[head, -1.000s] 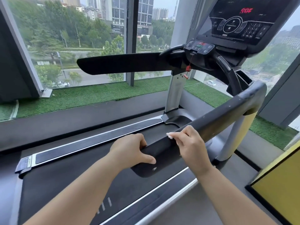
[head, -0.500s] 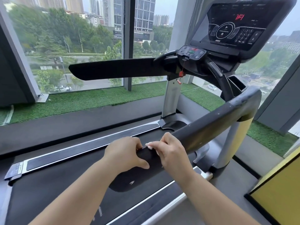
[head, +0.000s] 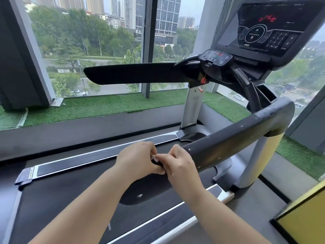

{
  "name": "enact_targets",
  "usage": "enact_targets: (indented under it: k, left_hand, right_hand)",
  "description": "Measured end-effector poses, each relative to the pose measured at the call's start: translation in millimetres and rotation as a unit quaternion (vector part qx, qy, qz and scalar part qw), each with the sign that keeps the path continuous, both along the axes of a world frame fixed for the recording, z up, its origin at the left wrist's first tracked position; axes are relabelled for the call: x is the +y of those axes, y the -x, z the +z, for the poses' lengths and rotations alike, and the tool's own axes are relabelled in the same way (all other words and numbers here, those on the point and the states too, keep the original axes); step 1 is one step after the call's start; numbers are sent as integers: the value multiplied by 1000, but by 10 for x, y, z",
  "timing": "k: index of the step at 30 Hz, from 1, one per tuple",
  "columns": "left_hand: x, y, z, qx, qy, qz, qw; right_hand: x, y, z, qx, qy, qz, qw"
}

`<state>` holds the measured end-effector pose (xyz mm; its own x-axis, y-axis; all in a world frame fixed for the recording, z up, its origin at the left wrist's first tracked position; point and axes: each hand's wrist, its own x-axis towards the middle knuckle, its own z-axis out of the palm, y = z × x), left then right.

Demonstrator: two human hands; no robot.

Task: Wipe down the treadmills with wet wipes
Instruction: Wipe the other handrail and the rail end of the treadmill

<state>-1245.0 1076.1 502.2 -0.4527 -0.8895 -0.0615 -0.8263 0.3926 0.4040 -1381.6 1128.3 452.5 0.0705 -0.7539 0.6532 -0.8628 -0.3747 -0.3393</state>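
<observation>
1. The treadmill belt (head: 61,199) lies dark on the left.
2. The left hand (head: 139,160) curls its fingers over the end of the near handrail (head: 237,138), thumb beneath.
3. A white sliver of wet wipe (head: 154,157) shows between both hands.
4. The right hand (head: 181,167) pinches it against the handrail with bent fingers.
5. The console (head: 263,27) stands at upper right.

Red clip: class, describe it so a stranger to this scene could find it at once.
Start at the treadmill's big console. Below its left edge sits a small oval panel; the red clip hangs under it on a thin cord. Unlike the red lights above, it dangles.
</observation>
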Motion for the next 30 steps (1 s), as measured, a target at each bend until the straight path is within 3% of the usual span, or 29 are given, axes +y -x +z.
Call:
enact_targets:
  k: [7,11,13,16,20,26,30]
  left_hand:
    - [-3,-36,-26,0,-21,-3,1000]
    - [-11,-14,-5,-15,-22,-14,1000]
    - [-16,40,22,-23,-14,-27,999]
    - [10,188,28,-13,5,-26,1000]
    - [6,252,-23,-30,8,-17,999]
    - [-8,216,-28,-26,-13,-22,999]
    - [0,214,-14,-31,-16,-22,999]
  right_hand:
    - [-83,516,49,32,29,-51,998]
    - [-72,751,131,-64,54,-136,987]
    - [-29,582,160,-94,59,-106,988]
    - [3,242,79,-39,33,-32,998]
    - [-56,349,-51,-10,26,-15,1000]
    - [-90,722,29,22,35,-45,998]
    - [-78,893,78,-24,58,-116,991]
